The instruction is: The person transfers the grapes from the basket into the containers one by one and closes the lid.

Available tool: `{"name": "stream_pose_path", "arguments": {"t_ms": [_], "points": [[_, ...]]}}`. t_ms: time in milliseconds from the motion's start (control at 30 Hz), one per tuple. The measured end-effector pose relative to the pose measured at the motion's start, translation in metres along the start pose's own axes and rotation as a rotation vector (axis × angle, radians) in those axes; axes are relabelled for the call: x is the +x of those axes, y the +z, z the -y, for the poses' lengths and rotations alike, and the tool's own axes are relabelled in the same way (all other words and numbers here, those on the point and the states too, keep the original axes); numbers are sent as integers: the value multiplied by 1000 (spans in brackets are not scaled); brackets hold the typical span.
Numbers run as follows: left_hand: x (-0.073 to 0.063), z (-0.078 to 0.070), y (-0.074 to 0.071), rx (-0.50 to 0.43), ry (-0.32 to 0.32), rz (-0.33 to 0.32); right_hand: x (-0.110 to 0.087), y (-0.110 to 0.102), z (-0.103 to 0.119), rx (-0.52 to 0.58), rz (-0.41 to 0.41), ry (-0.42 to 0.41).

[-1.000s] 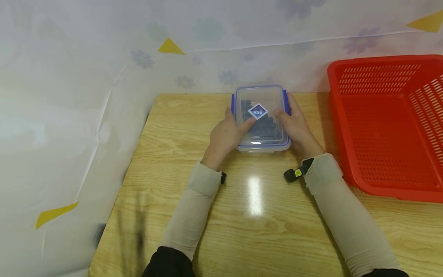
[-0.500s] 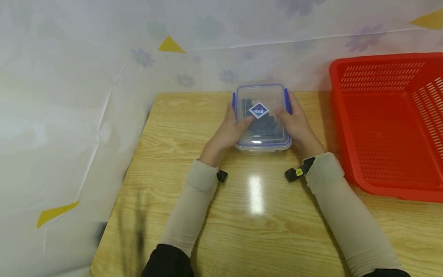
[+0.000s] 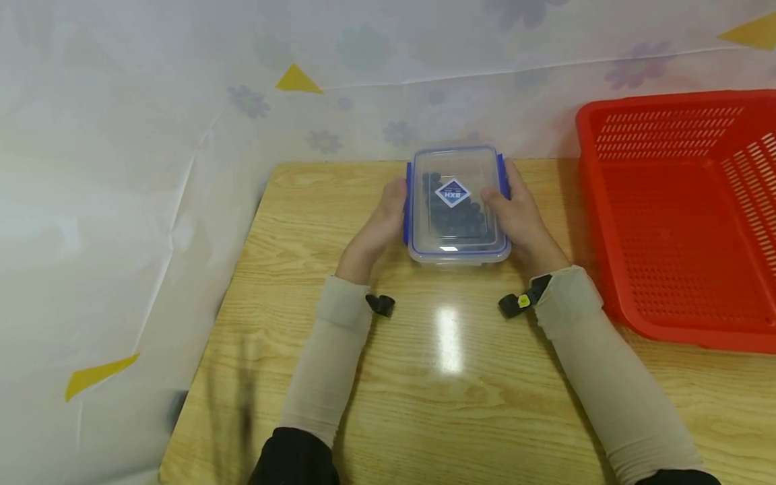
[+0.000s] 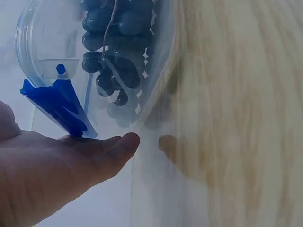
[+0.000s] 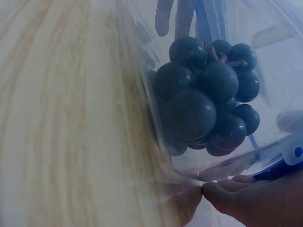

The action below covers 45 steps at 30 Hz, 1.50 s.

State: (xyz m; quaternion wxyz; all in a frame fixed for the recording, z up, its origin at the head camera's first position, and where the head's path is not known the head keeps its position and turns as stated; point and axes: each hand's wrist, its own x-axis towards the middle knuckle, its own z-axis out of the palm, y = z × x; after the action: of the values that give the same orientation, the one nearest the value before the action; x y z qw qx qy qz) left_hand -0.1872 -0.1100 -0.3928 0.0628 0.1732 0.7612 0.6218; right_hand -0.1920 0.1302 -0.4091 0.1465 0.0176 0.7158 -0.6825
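A clear lidded food container (image 3: 457,249) with a blue-edged rim rests near the table's back edge. Dark grapes (image 5: 189,116) on their stems lie inside it, partly under a diamond-shaped label (image 3: 453,192). My right hand (image 3: 523,219) holds the right side, its thumb over the lid and its fingers along the side wall by the right blue latch (image 3: 503,176). At the other side, my left hand (image 3: 384,212) has its straight fingers against the left blue latch (image 4: 59,106), which slants away from the container's wall. The left thumb is off the lid.
A red slotted plastic basket (image 3: 618,269) stands at the right, close to my right forearm. Flower-patterned sheeting (image 3: 364,114) rises behind the wooden table (image 3: 448,417) and along its left side.
My left thumb has come off the lid, and the left hand has drawn outward to the container's left side, where the latch now shows more. The right hand keeps its place.
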Motion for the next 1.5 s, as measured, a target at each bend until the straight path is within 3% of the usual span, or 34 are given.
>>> {"name": "stream_pose_path", "arguments": {"t_ms": [100,267,300,367,700,1033,1167,1500], "points": [[0,-3,3,2,-59,-30,-1,0,0,33,2,6],[-2,-12,17,53,-338,-121,-1,0,0,25,-4,2],[-2,-12,20,71,-382,-130,-1,0,0,16,-5,-1],[-2,-13,25,110,-412,-135,-1,0,1,-1,-7,1],[-4,-9,37,328,-340,-190,2,3,0,16,-25,-9],[-2,-10,44,552,-278,-137,4,1,-3,-14,-29,-18],[-2,-10,44,632,-283,-102,4,2,-3,3,-34,-6],[-2,-11,44,671,-268,-88,6,2,-4,-2,-36,-15]]}}
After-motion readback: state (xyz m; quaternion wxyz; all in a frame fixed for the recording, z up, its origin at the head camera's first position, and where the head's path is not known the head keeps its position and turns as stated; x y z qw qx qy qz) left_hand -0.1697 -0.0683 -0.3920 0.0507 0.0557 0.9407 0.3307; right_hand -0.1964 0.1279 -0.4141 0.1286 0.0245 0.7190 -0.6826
